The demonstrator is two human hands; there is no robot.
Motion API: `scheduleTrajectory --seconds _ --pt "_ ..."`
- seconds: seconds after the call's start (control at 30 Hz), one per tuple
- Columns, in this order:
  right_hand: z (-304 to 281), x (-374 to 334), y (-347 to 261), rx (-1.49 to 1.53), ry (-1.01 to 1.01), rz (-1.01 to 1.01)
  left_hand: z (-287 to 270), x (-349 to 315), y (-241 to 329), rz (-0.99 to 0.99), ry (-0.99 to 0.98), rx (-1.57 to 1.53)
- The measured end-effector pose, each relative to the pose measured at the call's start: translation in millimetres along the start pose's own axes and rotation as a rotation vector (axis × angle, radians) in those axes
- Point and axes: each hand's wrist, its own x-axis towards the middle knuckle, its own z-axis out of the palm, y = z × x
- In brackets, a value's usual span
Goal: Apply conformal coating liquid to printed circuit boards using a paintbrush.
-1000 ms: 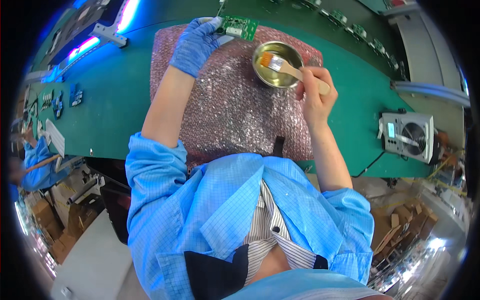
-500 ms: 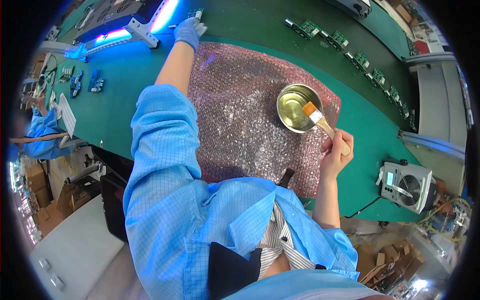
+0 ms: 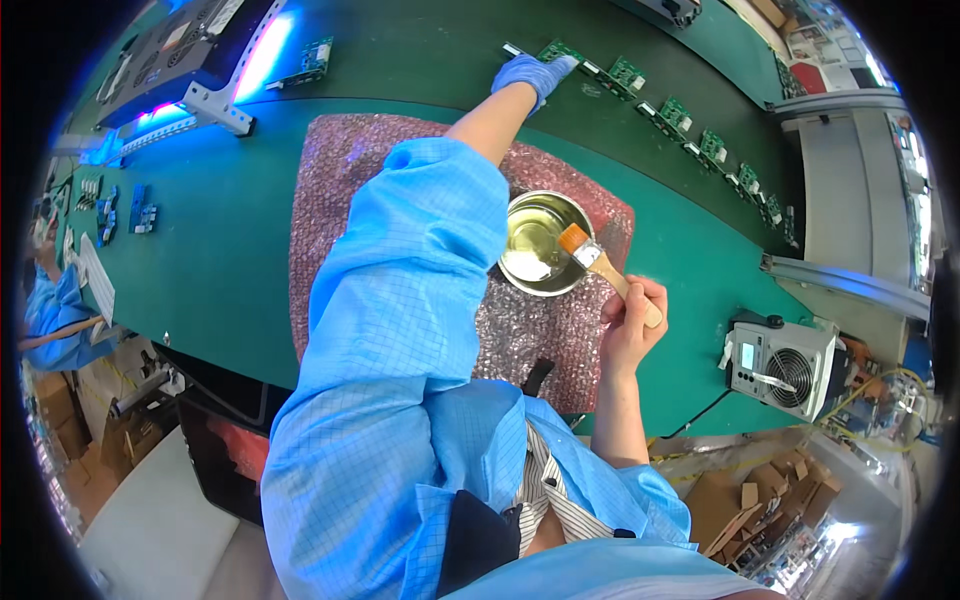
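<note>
Item under watch: I am seeing the blue-gloved left hand (image 3: 535,72) stretching far, fingers flat on a small green circuit board (image 3: 556,50), gripping nothing, while the bare right hand (image 3: 628,318), fingers closed, is holding a wooden-handled brush (image 3: 598,262) in the round metal bowl of yellowish liquid (image 3: 542,240) mid-mat, risking a sleeve-snagged spill.

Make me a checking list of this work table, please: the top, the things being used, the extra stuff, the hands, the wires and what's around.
Surface: green table with a pink bubble-wrap mat.
Job's things: metal bowl of yellowish liquid on the mat; brush, bristles over the bowl; circuit board.
Clutter: row of circuit boards; small parts.
Hands: gloved left hand reaches to the circuit board; bare right hand grips the brush handle.
Cables: black lead by the fan unit.
Surroundings: lit lamp; cardboard boxes; another person's sleeve.
</note>
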Motion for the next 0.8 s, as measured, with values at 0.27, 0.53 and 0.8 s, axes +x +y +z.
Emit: scheduleTrajectory --seconds 0.27,0.53,0.8 --pt "-3.6 4.7 5.0 -0.071 -0.083 0.099 -24.0 20.4 -42.1 -0.020 -0.241 -0.704" --pt "5.8 13.4 14.7 -0.118 -0.163 0.188 -133.4 -91.5 -105.1 0.197 -0.308 -0.937" --pt "1.3 6.3 9.8 -0.146 -0.146 0.132 -178.2 -198.8 -156.6 0.148 -0.235 -1.079"
